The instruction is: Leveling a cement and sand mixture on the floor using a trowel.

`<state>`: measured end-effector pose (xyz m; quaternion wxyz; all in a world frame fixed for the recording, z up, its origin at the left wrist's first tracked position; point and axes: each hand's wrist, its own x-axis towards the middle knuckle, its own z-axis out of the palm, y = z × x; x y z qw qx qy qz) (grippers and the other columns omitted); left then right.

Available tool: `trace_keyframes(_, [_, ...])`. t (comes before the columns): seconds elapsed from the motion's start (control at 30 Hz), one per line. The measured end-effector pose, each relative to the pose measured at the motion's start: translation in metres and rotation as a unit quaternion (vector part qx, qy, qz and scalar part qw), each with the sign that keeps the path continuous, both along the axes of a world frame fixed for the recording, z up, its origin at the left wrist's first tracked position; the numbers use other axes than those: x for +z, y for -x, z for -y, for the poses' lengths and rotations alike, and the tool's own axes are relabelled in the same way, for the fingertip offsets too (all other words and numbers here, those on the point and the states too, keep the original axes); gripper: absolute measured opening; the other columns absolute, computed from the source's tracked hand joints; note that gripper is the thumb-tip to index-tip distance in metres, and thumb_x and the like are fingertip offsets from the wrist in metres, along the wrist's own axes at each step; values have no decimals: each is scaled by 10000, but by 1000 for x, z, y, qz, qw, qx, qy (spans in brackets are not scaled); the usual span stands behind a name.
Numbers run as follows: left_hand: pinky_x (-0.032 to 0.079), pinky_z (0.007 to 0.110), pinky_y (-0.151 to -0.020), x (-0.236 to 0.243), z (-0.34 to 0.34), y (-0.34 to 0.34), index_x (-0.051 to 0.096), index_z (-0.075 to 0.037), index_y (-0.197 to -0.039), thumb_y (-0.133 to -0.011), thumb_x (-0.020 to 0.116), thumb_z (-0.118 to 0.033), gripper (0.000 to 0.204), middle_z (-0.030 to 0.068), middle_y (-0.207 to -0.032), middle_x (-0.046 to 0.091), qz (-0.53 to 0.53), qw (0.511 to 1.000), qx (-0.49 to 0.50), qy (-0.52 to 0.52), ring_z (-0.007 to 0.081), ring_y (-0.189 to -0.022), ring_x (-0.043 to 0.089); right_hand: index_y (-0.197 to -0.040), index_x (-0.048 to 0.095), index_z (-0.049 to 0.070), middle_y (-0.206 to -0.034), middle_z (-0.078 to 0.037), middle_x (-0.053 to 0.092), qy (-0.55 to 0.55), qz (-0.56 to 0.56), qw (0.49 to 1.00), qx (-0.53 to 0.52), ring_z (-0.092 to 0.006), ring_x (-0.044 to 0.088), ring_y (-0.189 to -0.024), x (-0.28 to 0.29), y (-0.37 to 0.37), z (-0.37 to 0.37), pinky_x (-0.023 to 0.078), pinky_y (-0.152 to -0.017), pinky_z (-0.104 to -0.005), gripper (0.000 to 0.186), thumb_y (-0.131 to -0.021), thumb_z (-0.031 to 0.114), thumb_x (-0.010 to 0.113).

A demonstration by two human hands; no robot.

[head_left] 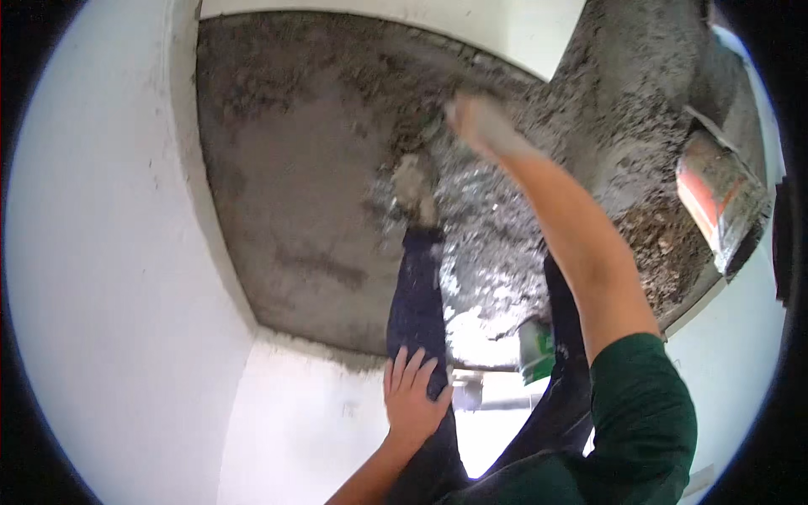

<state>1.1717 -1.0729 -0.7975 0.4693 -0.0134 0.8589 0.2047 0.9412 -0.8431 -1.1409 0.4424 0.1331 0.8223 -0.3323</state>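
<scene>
My left hand [414,397] lies with fingers spread on my dark trouser leg [418,286]. Stretched out ahead, my right hand [481,124] hangs over grey mortar and is smeared by motion. Its fingers are too blurred to read, and whether it holds a tool cannot be made out. To its left spreads a fairly smooth patch of grey mortar [307,168] on the floor. Rough, lumpy wet mortar [505,215] lies under my right forearm and between my legs. My mud-coated foot [411,183] stands at the border of the two.
A white wall [101,219] closes off the left side, and a white wall corner [505,38] juts in at the far side. At the right lies a dirty orange and white container [707,194] near crumbly brown rubble [661,244]. A green bucket [535,349] stands between my legs.
</scene>
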Motion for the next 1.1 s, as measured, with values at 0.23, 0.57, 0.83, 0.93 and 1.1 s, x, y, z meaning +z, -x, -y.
trace_keyframes(0.23, [307, 565, -1156, -2, 3, 5, 651, -67, -1200, -739, 809, -239, 517, 142, -1366, 571, -24, 999, -23, -12, 399, -1377, 437, -1018, 637, 8, -907, -232, 692, -27, -86, 991, 102, -435, 675, -885, -33, -50, -46, 529, -794, -533, 253, -932, 244, 609])
trace_keyframes(0.57, [317, 566, -1152, 13, -47, -28, 606, -37, -1241, -796, 782, -209, 509, 210, -1431, 504, -24, 977, -164, -134, 413, -1375, 438, -1119, 624, 37, -1052, -247, 696, -219, 97, 970, -29, -448, 662, -992, 69, -345, -186, 531, -849, -534, 373, -915, 348, 652])
trace_keyframes(0.83, [360, 557, -1120, 35, -165, -238, 547, 1, -1335, -869, 719, -229, 547, 247, -1438, 491, 96, 927, -144, -333, 433, -1356, 449, -1169, 647, 28, -1049, -270, 696, -272, 196, 902, -272, -439, 681, -996, 86, -590, -251, 543, -865, -539, 527, -931, 498, 614])
trace_keyframes(0.93, [357, 575, -1117, 70, -154, -309, 501, 3, -1379, -860, 718, -228, 608, 283, -1452, 461, 101, 939, -102, -312, 475, -1356, 431, -1208, 648, 28, -1163, -282, 674, -225, 210, 898, -315, -435, 661, -1086, 102, -650, -231, 520, -939, -529, 622, -924, 578, 580])
trace_keyframes(1.1, [333, 622, -1115, 122, -188, -360, 471, -9, -1373, -828, 775, -302, 689, 286, -1470, 416, 87, 925, -208, -307, 509, -1354, 413, -1101, 657, -6, -1082, -258, 702, -198, 191, 786, -554, -452, 660, -1024, 129, -754, -224, 507, -889, -510, 600, -882, 553, 640])
